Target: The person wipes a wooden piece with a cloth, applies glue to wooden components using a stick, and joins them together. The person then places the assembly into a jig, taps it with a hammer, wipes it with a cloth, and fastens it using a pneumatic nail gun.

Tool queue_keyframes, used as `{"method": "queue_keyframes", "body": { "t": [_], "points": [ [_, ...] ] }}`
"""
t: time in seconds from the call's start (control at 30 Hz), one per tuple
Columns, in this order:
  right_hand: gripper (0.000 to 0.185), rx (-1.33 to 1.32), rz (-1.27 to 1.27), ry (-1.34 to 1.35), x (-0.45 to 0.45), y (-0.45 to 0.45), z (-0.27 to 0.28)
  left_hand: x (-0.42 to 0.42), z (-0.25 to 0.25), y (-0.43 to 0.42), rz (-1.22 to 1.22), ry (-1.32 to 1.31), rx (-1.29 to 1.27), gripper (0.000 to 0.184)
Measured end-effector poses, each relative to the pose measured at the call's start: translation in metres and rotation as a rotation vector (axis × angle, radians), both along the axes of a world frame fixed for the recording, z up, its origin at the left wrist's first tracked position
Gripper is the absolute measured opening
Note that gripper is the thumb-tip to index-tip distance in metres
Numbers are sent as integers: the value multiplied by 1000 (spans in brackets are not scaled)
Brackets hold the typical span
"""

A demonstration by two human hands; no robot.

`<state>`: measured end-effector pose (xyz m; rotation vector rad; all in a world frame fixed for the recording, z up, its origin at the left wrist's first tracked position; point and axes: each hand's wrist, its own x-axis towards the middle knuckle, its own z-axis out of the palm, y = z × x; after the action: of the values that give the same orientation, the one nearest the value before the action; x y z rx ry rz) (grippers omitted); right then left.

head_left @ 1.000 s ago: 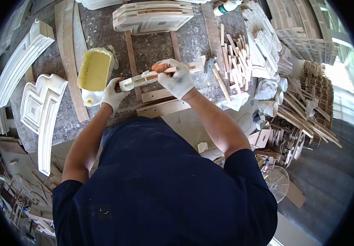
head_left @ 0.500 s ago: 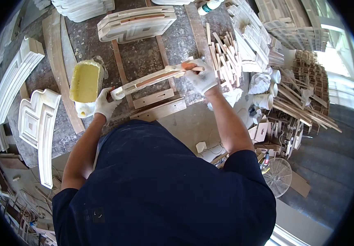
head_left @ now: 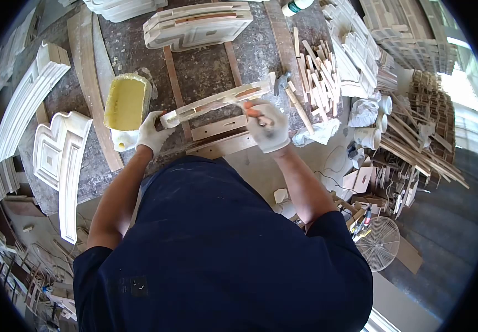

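Gripped at one end, slanting away

Pinches the left end of a slotted wooden rail [head_left: 216, 102] in the left hand [head_left: 153, 134], thumb and fingers closed around that end. Slants from there rightward and farther off — passing just beyond the right hand [head_left: 269, 126], nearer to the rail's right half. Clenches an orange-handled tool [head_left: 251, 110] in the right hand. Too blurred to judge: tool tip, any contact with the wood. Partly hidden: left fingertips.

A stained, spattered workbench [head_left: 205, 72] spreads across the upper frame. Two white mouldings [head_left: 26, 105] [head_left: 67, 146] lie at left, a tub [head_left: 146, 105] of yellow paste [head_left: 123, 105] left of centre, stacked panels [head_left: 197, 27] at top, and a hammer [head_left: 298, 107] beside heaped sticks [head_left: 319, 77], upper right. Drilled slats [head_left: 219, 127] lie near the middle.
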<state>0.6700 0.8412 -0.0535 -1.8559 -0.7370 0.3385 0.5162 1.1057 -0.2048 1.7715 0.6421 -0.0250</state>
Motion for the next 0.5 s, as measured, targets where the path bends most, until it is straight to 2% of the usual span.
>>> {"method": "queue_keyframes", "body": {
  "t": [0.07, 0.17, 0.27, 0.3, 0.37, 0.47, 0.5],
  "points": [
    [15, -82, -99, -26, 9, -11, 9, 0, 3, -1, 7, -22, -15, 56],
    [13, 14, 99, -385, -18, 28, 2, 1, 5, -1, -2, -9, -29, 56],
    [13, 94, 97, -194, -32, 39, -3, 2, 0, 2, -19, -24, -12, 56],
    [17, 88, -46, 13, -29, 27, -10, -1, -2, 4, -29, -9, 7, 56],
    [19, 92, -220, 20, -6, 0, -11, 2, 7, 3, -42, 11, 38, 55],
    [19, 125, -207, -90, -16, 13, -1, 1, 2, 2, -33, -19, 38, 55],
    [19, 121, -127, -144, -22, 23, -1, 3, 0, 3, -36, -16, 56, 55]
  ]
}}
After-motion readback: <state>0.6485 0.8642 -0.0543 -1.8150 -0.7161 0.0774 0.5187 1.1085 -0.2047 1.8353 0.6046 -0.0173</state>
